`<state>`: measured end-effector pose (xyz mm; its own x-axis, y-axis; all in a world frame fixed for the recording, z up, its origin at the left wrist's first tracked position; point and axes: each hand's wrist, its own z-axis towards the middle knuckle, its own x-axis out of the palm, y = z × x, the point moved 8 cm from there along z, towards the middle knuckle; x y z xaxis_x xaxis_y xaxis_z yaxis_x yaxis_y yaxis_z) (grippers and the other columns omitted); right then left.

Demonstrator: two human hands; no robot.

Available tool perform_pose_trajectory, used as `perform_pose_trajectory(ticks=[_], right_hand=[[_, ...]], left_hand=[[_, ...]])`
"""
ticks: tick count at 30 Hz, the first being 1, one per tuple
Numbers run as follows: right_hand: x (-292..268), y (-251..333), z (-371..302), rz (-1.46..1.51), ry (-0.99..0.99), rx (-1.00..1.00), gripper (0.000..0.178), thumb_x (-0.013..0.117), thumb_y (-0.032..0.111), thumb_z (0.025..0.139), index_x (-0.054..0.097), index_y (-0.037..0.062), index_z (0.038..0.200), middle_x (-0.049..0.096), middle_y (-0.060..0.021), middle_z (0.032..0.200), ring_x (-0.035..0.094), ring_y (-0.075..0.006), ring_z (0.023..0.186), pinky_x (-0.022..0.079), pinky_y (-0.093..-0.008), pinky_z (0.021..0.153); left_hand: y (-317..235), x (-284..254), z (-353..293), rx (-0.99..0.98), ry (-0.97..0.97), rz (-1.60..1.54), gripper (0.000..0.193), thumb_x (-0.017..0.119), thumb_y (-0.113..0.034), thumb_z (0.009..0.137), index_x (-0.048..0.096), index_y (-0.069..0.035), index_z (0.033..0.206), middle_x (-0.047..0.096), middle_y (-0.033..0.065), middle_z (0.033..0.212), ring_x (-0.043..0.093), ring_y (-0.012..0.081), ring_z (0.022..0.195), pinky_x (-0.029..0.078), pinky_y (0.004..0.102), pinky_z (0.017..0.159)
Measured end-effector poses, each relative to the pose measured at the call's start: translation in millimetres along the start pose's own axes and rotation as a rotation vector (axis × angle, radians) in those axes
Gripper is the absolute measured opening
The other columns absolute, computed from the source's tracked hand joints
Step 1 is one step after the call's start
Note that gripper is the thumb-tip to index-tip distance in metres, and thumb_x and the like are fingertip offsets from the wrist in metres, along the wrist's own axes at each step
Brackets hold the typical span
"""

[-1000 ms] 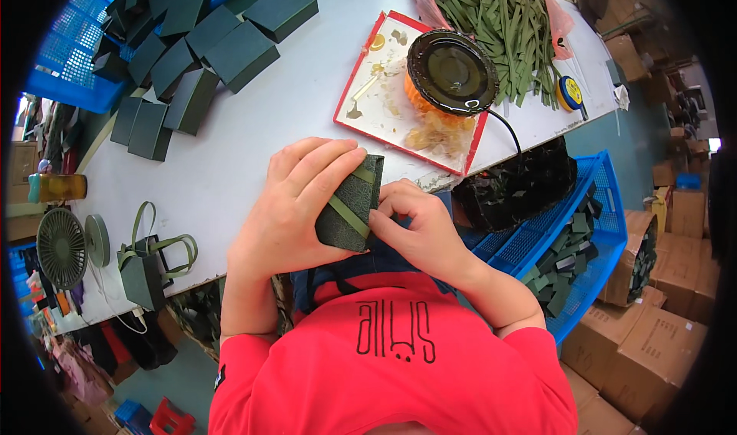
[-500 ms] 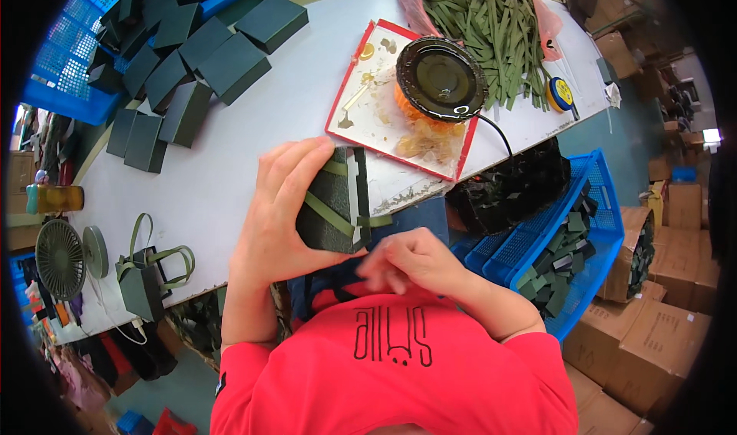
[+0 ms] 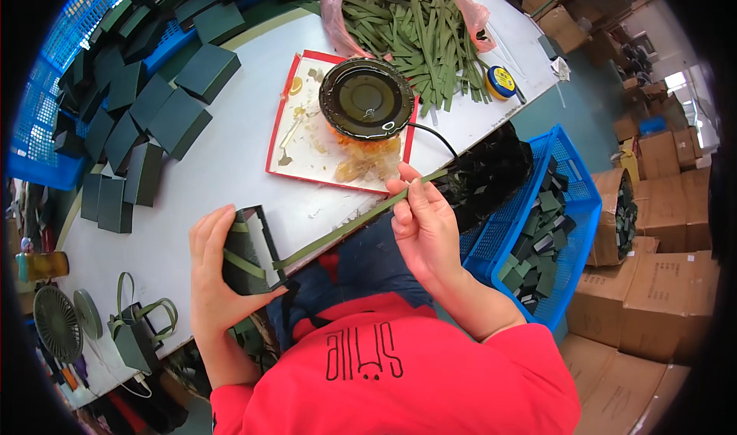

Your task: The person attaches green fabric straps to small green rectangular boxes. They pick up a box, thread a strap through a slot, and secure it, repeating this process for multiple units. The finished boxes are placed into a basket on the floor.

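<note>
Operator: What lies left of my grip?

Guide: The small fan [image 3: 57, 324] is farthest out. Between it and your left hand [image 3: 209, 274] stands a small box with ribbon loops [image 3: 137, 349]. The loose dark green boxes [image 3: 178, 124] lie beyond your left fingertips, away from you.

Operator: And in the left hand itself?

Guide: You're gripping the dark green box [image 3: 247, 245], fingers over its far end, thumb at its near end. I'd judge it light and stiff, the walls perhaps prone to denting, so take it by the ends and edges, not the middle of a face. Its textured face probably won't slip much.

Operator: What about the ribbon [image 3: 345, 229]?

Guide: It crosses the box's face aslant, then runs out from the near right edge to your right hand [image 3: 426, 224], where thumb and fingertips pinch it close to its free end. It looks light and limp, apt to twist; a flat pinch near the tip suits it.

Operator: What's around that pinch?

Guide: The dark-topped pot [image 3: 365, 97] sits beyond it, slightly left, on the red-edged board [image 3: 311, 136]. To its right, past the table edge, is the blue crate [image 3: 583, 209].
</note>
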<state>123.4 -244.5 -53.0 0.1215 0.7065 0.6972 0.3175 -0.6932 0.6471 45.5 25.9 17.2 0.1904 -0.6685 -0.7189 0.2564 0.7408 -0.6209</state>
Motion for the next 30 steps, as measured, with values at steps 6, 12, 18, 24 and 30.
perform_pose_trajectory(ticks=[6,12,18,24,30], right_hand=[[3,6,9,-0.004,0.01,-0.104,0.022,0.055,0.021,0.106,0.055,0.0036,0.119,0.069,-0.0111,0.097,0.059,-0.0095,0.062,0.047,-0.0219,0.049],[15,17,26,-0.192,0.077,-0.108,0.019,0.061,0.021,0.103,0.056,0.0036,0.108,0.065,-0.0068,0.08,0.05,-0.0073,0.049,0.038,-0.0207,0.041],[23,30,46,-0.496,0.098,-0.072,0.025,0.067,0.024,0.1,0.061,0.0,0.102,0.061,-0.0021,0.071,0.044,-0.0039,0.046,0.033,-0.0195,0.041],[21,33,45,-0.601,0.099,-0.018,0.026,0.067,0.023,0.099,0.062,-0.002,0.104,0.061,-0.0016,0.071,0.045,-0.0033,0.047,0.033,-0.0194,0.042],[19,33,44,-0.594,0.098,-0.048,0.025,0.067,0.023,0.099,0.062,-0.0019,0.103,0.061,-0.0013,0.071,0.046,-0.0033,0.047,0.034,-0.0193,0.042]], left_hand=[[5,-4,-6,-0.034,0.017,0.021,0.107,0.094,-0.034,0.05,0.049,-0.001,0.142,0.051,0.0185,0.139,0.049,0.0373,0.128,0.041,0.0449,0.108],[-5,3,2,0.032,0.031,-0.017,0.106,0.095,-0.032,0.05,0.05,-0.001,0.141,0.052,0.0186,0.138,0.05,0.0384,0.127,0.042,0.0463,0.106],[-17,11,13,0.092,0.048,-0.042,0.108,0.096,-0.031,0.048,0.05,-0.002,0.141,0.052,0.0186,0.139,0.049,0.0386,0.127,0.042,0.0473,0.106],[-23,14,17,0.123,0.057,-0.058,0.109,0.097,-0.028,0.046,0.05,-0.002,0.141,0.053,0.0172,0.139,0.049,0.0385,0.126,0.043,0.0479,0.105],[-25,17,17,0.131,0.058,-0.071,0.11,0.096,-0.026,0.044,0.05,-0.001,0.14,0.053,0.0167,0.139,0.049,0.0386,0.126,0.043,0.0477,0.105]])
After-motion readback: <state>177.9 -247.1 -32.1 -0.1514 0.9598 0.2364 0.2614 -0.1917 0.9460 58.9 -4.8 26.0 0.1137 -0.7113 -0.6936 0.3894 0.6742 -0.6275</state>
